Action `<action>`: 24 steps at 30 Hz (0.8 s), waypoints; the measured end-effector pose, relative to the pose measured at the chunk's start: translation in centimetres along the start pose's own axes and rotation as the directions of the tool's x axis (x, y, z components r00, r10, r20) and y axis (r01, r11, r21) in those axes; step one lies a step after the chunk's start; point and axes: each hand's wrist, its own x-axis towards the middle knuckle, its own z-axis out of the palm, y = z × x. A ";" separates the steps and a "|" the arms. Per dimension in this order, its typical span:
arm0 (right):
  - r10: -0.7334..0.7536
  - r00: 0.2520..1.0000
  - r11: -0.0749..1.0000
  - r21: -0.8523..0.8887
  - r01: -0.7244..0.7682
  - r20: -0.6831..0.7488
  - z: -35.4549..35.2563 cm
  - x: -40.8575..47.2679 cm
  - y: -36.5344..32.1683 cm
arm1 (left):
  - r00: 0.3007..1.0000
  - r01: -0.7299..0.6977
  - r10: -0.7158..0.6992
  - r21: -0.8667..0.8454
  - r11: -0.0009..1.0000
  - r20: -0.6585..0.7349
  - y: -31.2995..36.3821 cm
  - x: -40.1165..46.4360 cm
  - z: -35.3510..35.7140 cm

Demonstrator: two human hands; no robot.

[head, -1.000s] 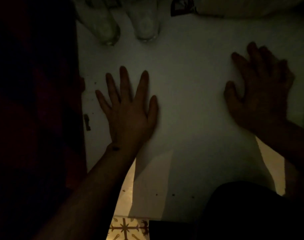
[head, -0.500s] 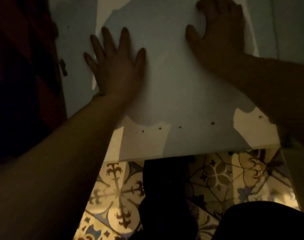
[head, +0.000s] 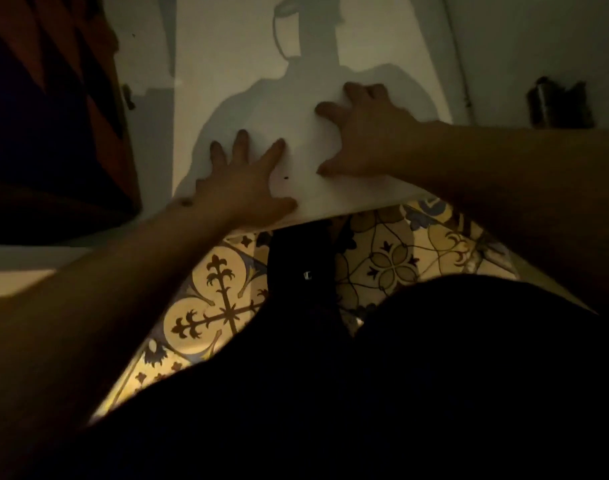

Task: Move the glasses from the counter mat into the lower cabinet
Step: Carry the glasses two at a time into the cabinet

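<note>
The head view (only 1 camera) looks steeply down, close over a white panel (head: pixel 247 64) and tiled floor (head: pixel 220 299).

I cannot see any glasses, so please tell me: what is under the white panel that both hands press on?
Below the white panel's lower edge, patterned floor tiles and dark clothing show. The left hand and right hand lie on it. Whatever is directly beneath stays covered.

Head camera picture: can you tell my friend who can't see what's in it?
In dim light, a person's left hand and right hand press flat, fingers spread, on a white cabinet panel marked by their shadow. Patterned floor tiles show below its edge, and no glasses are in view.
</note>
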 end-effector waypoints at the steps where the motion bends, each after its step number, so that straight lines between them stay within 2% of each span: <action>1: -0.016 0.997 0.998 -0.055 0.020 0.077 -0.5 -0.5 -0.3 | 0.997 -0.014 0.013 0.018 1.000 0.075 0.0 -0.4 -0.9; 3: -0.032 0.976 0.987 -0.147 0.065 0.217 -1.9 -1.8 -1.1 | 0.989 -0.044 0.037 0.045 0.998 0.147 0.3 -1.6 -2.7; 4: -0.034 0.966 0.985 -0.156 0.076 0.256 -2.8 -2.6 -1.5 | 0.989 -0.056 0.048 0.055 0.997 0.137 0.5 -2.3 -3.5; 7: -0.028 0.959 0.989 -0.128 0.067 0.283 -5.7 -4.9 -2.0 | 0.996 -0.087 0.086 0.053 0.995 0.005 0.8 -4.1 -5.6; 9: -0.040 0.974 0.990 -0.122 0.068 0.224 -7.9 -6.1 -2.2 | 0.991 -0.096 0.102 0.065 0.993 -0.089 0.8 -4.9 -7.3; 12: -0.090 0.995 0.991 -0.091 0.095 0.049 -11.4 -7.2 -2.8 | 0.962 -0.103 0.126 0.105 0.989 -0.242 0.9 -5.9 -10.2; 16: -0.047 0.993 0.997 -0.064 0.040 -0.106 -15.6 -8.6 -3.5 | 0.905 -0.106 0.148 0.125 0.986 -0.399 1.5 -7.8 -15.0; 19: -0.098 0.979 0.994 -0.065 0.087 -0.178 -18.3 -10.0 -4.2 | 0.896 -0.110 0.142 0.100 0.989 -0.421 1.7 -10.0 -18.5; 22: -0.094 0.969 0.992 -0.105 0.072 -0.227 -20.9 -11.8 -5.2 | 0.877 -0.139 0.159 0.079 0.987 -0.452 2.1 -13.1 -20.8; 24: -0.105 0.962 0.991 -0.105 0.080 -0.250 -22.7 -13.1 -6.0 | 0.863 -0.118 0.117 0.030 0.993 -0.491 2.4 -15.7 -22.0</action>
